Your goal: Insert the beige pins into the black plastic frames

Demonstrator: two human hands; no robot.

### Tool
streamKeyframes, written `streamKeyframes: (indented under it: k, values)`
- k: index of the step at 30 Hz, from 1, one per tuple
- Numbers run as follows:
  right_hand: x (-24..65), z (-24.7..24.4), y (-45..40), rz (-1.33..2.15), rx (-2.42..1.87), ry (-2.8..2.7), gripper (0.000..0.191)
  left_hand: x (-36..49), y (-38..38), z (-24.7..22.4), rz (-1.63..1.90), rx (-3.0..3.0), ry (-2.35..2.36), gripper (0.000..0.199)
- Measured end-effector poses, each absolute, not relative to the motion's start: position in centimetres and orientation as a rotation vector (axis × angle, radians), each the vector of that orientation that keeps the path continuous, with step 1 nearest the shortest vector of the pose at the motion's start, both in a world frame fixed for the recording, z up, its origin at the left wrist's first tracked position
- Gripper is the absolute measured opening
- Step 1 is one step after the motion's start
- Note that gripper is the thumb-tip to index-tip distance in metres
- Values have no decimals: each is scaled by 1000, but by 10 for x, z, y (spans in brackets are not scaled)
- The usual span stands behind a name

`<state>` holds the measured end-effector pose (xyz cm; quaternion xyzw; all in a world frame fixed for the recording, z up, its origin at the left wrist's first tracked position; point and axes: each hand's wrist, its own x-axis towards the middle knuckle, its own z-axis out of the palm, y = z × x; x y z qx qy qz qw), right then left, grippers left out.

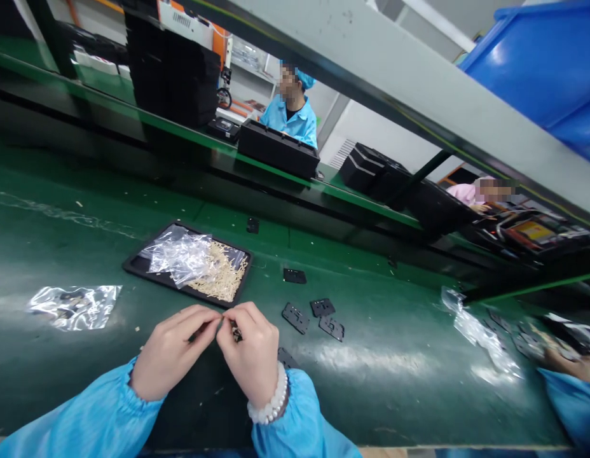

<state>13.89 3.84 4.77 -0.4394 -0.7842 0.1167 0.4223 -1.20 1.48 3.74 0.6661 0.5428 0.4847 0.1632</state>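
Note:
My left hand point(178, 346) and my right hand point(252, 350) meet at the fingertips just in front of a black tray point(178, 282). Both are closed in a pinch; a small dark edge shows between them, too hidden to name. Something small and pale also peeks out of the curled fingers of my right hand. Many small cream-coloured pieces point(226, 273) lie in the tray, partly under crumpled clear plastic bags point(178, 251). Right of my hands lie several flat black plastic parts point(295, 317), one of them partly hidden by my right wrist.
A clear bag with small parts point(73, 307) lies at left on the green table point(381, 401). A raised shelf with black boxes point(278, 147) runs along the back. At right are another plastic bag point(480, 334) and a co-worker's sleeve point(574, 404). Two people work beyond the shelf.

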Motion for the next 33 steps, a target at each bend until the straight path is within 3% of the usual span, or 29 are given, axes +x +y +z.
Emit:
streamKeyframes:
  k: [7, 16, 19, 25, 31, 33]
  values:
    - [146, 50, 46, 657, -1089, -1932, 17, -16, 16, 30, 1332, 1788, 1659, 38]
    - [142, 47, 41, 248, -1065, -2066, 23, -16, 13, 35, 1492, 2269, 1534, 26]
    - [135, 43, 38, 336, -1087, -1906, 23, -10, 14, 32, 1522, 2136, 1593, 25]
    - [138, 44, 51, 845, -1181, -1566, 15, -10, 17, 33, 1366, 1599, 1728, 29]
    - [146, 51, 96, 667, -1403, -1846, 11, -15, 28, 34, 1215, 1430, 1713, 42]
    - [149, 51, 102, 676, -1375, -1927, 27, -13, 30, 32, 1208, 1455, 1710, 44]
